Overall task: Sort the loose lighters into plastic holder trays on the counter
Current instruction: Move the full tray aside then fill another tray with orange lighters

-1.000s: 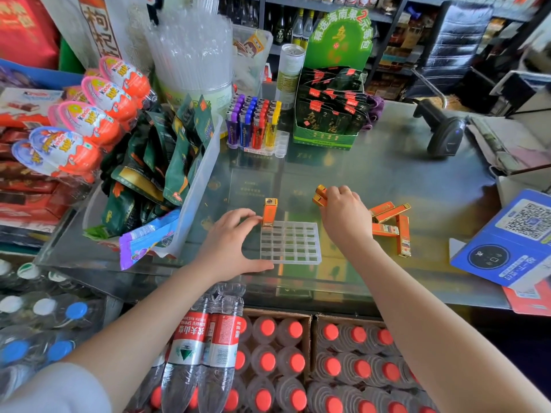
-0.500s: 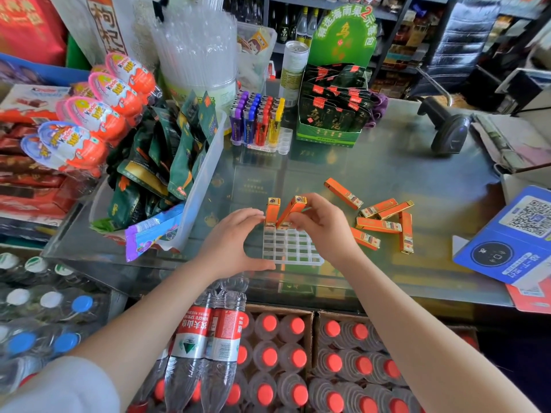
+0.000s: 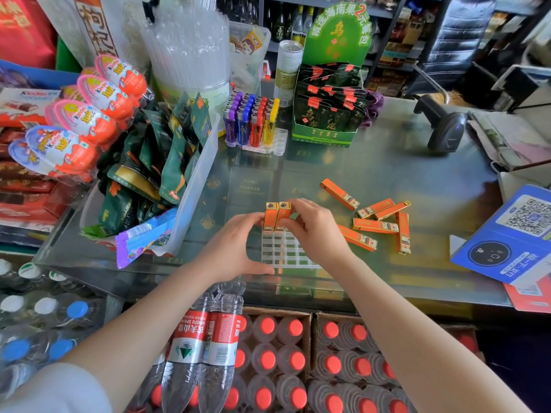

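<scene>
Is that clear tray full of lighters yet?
No. Two orange lighters stand upright in the tray; the other visible slots are empty.

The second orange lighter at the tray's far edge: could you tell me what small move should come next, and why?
Probably let go and reach right for another. The second lighter stands upright beside the first in the tray, pinched by the right hand; six loose lighters wait.
</scene>
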The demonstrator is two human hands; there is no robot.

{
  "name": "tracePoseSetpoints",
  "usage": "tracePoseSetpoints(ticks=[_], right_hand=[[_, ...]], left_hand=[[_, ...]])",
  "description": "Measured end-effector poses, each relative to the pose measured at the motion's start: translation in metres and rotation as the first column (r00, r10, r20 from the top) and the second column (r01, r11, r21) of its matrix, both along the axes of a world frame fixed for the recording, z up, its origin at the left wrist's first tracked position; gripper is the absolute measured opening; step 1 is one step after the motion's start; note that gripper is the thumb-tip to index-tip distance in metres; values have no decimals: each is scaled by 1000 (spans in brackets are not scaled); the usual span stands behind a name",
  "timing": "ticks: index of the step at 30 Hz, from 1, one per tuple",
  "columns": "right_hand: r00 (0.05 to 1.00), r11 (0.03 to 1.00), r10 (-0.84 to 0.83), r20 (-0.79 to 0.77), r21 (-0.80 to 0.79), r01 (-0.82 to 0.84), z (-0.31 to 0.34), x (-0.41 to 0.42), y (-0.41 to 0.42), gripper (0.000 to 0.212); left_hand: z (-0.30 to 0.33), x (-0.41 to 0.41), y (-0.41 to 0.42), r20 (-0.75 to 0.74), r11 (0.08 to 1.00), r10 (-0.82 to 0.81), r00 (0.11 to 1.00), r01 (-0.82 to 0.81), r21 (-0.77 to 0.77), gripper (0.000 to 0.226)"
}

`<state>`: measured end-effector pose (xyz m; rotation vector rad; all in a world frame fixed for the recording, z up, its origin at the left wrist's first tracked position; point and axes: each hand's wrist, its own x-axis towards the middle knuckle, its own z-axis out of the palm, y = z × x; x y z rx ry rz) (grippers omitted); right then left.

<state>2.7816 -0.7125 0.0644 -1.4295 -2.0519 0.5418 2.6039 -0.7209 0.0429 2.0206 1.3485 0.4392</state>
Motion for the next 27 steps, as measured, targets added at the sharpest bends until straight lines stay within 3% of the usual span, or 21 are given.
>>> tracePoseSetpoints(ticks=[6, 9, 12, 15, 18, 20, 23, 27], right_hand=[[989, 997, 48, 137, -73, -38, 0, 33, 14, 30], [970, 975, -216, 115, -25, 220, -2, 54, 25, 34], [861, 893, -429, 273, -19, 450, -5, 65, 40, 30], [808, 881, -386, 446, -84, 467, -9, 68, 51, 25], [812, 892, -338, 475, -113, 437, -11, 67, 57, 23], [871, 925, -286, 399, -123, 360, -9, 65, 56, 22], [970, 963, -232, 68, -122, 239, -3, 62, 40, 18], [936, 981, -165, -311, -151, 123, 2, 52, 2, 20]], left_hand=[[8, 2, 2, 25, 1000, 19, 1000, -19, -9, 91], [11, 5, 4, 4, 1000, 17, 1000, -17, -14, 89], [13, 8, 4, -2, 999, 16, 1000, -16, -29, 87], [12, 10, 4, -4, 999, 15, 1000, -15, -48, 87], [12, 10, 4, -19, 999, 14, 1000, -15, -46, 88], [10, 10, 4, -36, 999, 16, 999, -17, -27, 89], [6, 9, 4, -39, 1000, 18, 999, -18, 2, 90], [1, 8, 3, -23, 1000, 21, 1000, -21, 22, 89]])
